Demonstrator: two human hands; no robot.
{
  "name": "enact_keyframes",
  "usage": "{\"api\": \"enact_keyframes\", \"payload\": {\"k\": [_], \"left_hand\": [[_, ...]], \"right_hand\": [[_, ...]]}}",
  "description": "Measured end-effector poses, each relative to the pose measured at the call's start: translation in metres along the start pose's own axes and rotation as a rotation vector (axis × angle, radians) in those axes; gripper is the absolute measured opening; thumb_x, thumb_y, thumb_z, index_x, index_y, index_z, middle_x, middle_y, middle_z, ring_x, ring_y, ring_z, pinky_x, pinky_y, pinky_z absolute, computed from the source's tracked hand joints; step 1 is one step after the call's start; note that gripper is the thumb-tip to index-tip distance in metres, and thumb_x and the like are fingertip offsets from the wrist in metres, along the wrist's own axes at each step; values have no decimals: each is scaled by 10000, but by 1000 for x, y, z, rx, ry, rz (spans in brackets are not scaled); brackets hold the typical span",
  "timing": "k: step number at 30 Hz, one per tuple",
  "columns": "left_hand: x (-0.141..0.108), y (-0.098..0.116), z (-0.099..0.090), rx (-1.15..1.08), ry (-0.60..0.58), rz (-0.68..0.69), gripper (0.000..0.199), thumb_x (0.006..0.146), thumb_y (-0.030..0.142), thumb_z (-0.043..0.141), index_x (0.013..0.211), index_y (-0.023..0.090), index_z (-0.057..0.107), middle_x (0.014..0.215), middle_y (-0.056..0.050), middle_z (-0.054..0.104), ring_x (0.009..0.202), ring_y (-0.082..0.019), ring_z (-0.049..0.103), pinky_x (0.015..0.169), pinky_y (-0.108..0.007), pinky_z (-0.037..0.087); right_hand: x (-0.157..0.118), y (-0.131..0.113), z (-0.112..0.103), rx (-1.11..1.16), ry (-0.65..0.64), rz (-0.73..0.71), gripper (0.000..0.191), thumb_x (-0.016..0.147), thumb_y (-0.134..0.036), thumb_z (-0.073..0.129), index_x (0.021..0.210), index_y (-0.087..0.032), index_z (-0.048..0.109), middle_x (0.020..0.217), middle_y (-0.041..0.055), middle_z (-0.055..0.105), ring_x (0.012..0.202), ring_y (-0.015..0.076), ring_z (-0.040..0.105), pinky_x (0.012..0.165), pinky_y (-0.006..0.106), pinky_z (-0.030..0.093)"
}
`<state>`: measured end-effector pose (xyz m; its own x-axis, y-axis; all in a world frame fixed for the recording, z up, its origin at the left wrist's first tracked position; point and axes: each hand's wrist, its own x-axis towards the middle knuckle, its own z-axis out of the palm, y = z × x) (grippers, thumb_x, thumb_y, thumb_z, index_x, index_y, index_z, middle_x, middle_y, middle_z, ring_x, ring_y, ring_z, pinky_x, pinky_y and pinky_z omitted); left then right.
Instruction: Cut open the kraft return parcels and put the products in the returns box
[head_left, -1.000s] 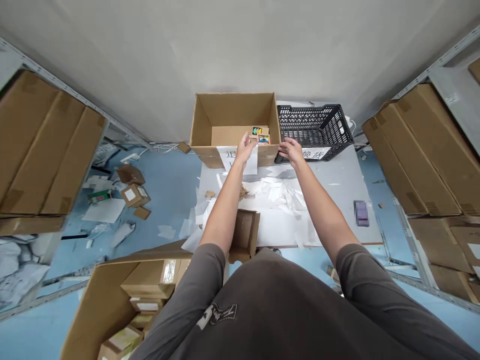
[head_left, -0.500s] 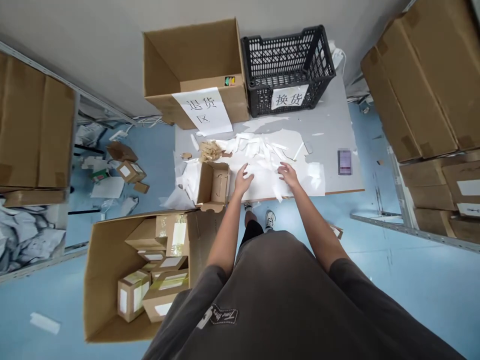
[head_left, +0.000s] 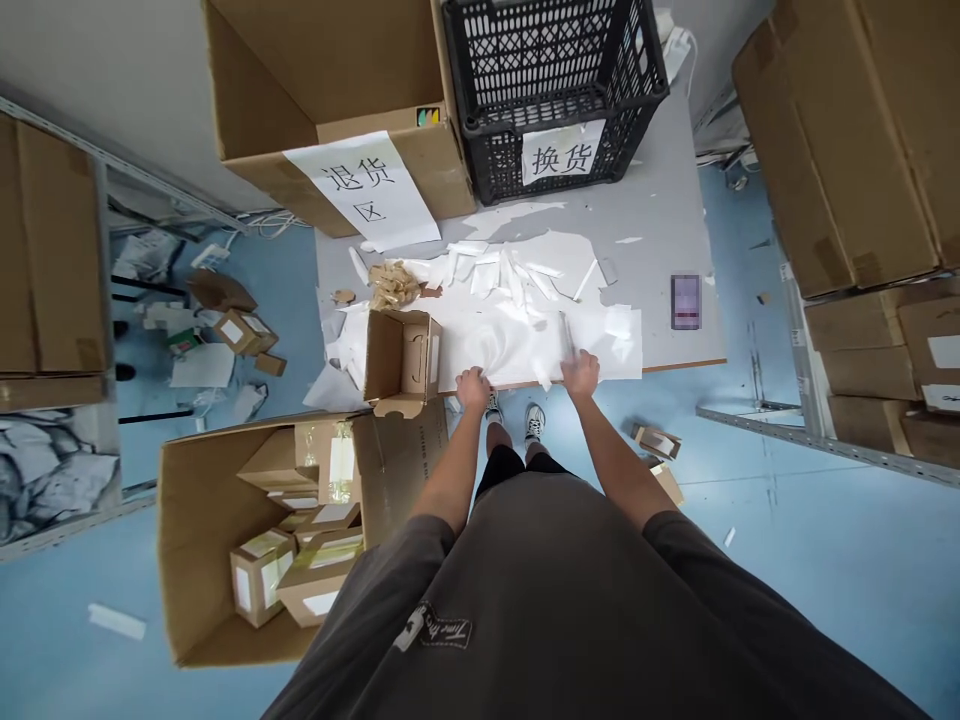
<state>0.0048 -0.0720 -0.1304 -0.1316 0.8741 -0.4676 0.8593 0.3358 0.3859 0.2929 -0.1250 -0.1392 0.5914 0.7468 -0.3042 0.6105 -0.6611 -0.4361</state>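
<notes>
So both arms are reaching forward and down, bare below the dark sleeves, toward the near edge of the counter [head_left: 660, 215]. The left hand [head_left: 473, 388] has its back up and fingers bent over that edge, by the white paper [head_left: 480, 345] — the grip looks partly curled, but I can't tell how far it's open or whether it's pinching anything. The open small box [head_left: 381, 355] is just to its left. Over to the right, the right hand [head_left: 581, 376] is also at the near edge, back up, with its grip closed around a thin greyish object [head_left: 566, 335] that points away from the body over the white paper.

Hard-to-see stuff, left to right: the big carton [head_left: 191, 540] at lower left is full of small boxes that overlap, so the bottom ones are mostly hidden. The labelled cardboard box [head_left: 442, 180] is cut off by the top of the frame, and only a small coloured patch of something shows inside near the front. The black crate [head_left: 506, 170] next to it is cropped up top too. The thin object is a smeary blur — no idea what it is exactly — and the purple rectangular thing [head_left: 685, 302] at the counter's right side is pixelated.
</notes>
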Motion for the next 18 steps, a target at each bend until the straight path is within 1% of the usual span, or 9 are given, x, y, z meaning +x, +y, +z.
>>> {"api": "enact_keyframes", "payload": {"k": [2, 4, 6, 8, 11, 13, 15, 18], "left_hand": [[3, 0, -4, -83, 0, -47, 269, 901, 161, 630, 1116, 209, 785, 1234, -181, 746, 1306, -368, 609, 1142, -479, 455], [6, -1, -7, -164, 16, -106, 217, 867, 159, 648, 1023, 223, 785, 1155, -151, 777, 1231, -341, 664, 1095, -451, 486], [8, -1, -10, -213, 33, -133, 183, 854, 170, 657, 977, 224, 781, 1087, -123, 796, 1140, -311, 710, 1036, -420, 518], [8, -1, -12, -250, 47, -142, 153, 857, 190, 662, 953, 216, 779, 1043, -105, 809, 1062, -284, 736, 991, -392, 541], [6, 0, -13, -320, 72, -144, 132, 869, 230, 673, 944, 205, 779, 1027, -94, 823, 1000, -257, 754, 973, -369, 562], [2, 3, -15, -368, 91, -140, 138, 876, 255, 675, 949, 200, 779, 1041, -93, 827, 989, -247, 761, 973, -358, 571], [-5, 8, -17, -419, 115, -131, 159, 893, 281, 666, 966, 194, 778, 1071, -96, 828, 999, -237, 766, 977, -346, 577], [-16, 16, -23, -496, 152, -109, 181, 915, 300, 652, 989, 191, 776, 1100, -97, 828, 1040, -230, 768, 1000, -339, 577]], "right_hand": [[8, 7, -8, 15, 75, 35, 624, 948, -378, 607, 1522, -140, 557, 1488, 228, 551, 1368, 393, 480, 1188, 514, 421], [18, 16, -18, 14, 111, 135, 630, 926, -344, 608, 1517, -132, 564, 1510, 239, 536, 1374, 406, 479, 1174, 516, 427], [29, 26, -28, 3, 93, 229, 633, 883, -297, 624, 1487, -114, 588, 1498, 247, 541, 1352, 407, 492, 1152, 504, 436], [39, 36, -36, -9, 46, 256, 556, 845, -273, 647, 1374, -104, 656, 1419, 243, 580, 1295, 394, 517, 1128, 483, 444], [48, 43, -46, -11, 22, 207, 275, 853, -250, 630, 1089, -151, 730, 1227, 195, 639, 1185, 355, 545, 1086, 453, 454], [49, 42, -54, 0, 54, 150, 170, 894, -249, 586, 978, -190, 722, 1160, 162, 644, 1152, 333, 549, 1058, 435, 465], [47, 37, -63, 14, 100, 70, 180, 939, -267, 547, 965, -209, 716, 1172, 152, 643, 1156, 323, 553, 1049, 427, 474], [40, 27, -75, 35, 127, -19, 227, 967, -273, 519, 1038, -201, 722, 1227, 166, 648, 1178, 325, 570, 1067, 432, 477]]}}
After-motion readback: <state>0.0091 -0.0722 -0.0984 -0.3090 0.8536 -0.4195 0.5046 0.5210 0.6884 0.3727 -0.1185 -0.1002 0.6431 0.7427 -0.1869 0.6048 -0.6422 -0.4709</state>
